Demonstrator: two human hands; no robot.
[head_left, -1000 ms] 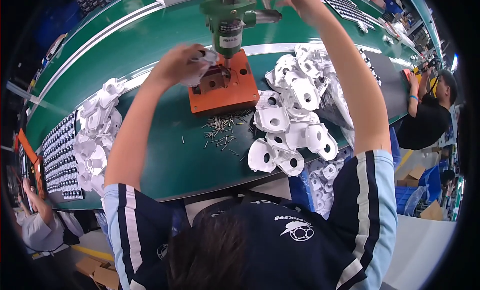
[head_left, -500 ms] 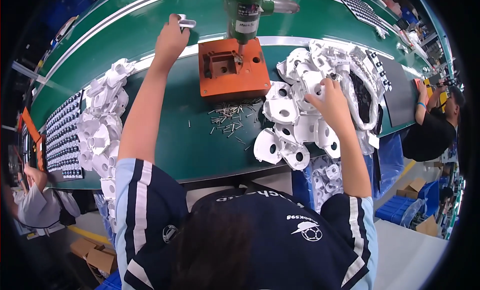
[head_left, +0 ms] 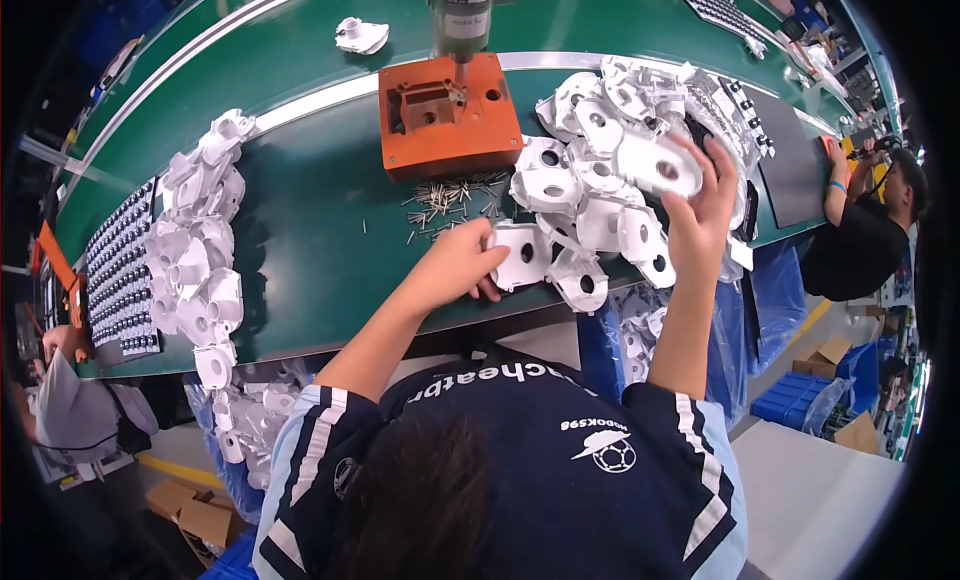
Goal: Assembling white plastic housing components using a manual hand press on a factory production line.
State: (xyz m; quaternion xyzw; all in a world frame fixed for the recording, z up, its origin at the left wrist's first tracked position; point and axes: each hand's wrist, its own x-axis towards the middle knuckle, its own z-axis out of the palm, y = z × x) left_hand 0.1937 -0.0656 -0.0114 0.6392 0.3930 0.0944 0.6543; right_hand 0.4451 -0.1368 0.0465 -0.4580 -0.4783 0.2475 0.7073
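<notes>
My left hand is at the front edge of the pile, its thumb and fingers closed on the near side of a white plastic housing with a round hole. Slightly blurred, my right hand grips another white plastic housing, raised and tilted over the heap. Beyond my left hand sits an orange fixture block with a recessed pocket. A green press stands over it, its tip down at the block. Short metal pins lie scattered along the block's near side.
More white housings are heaped at the left, beside a tray of small dark parts. One white part rests on the far green surface. Lined bins of parts hang below the table edge. A co-worker is at the right.
My left hand has come back from the far surface, leaving a white part there, to a housing at the pile's front. My right hand has lifted a housing from the heap.
</notes>
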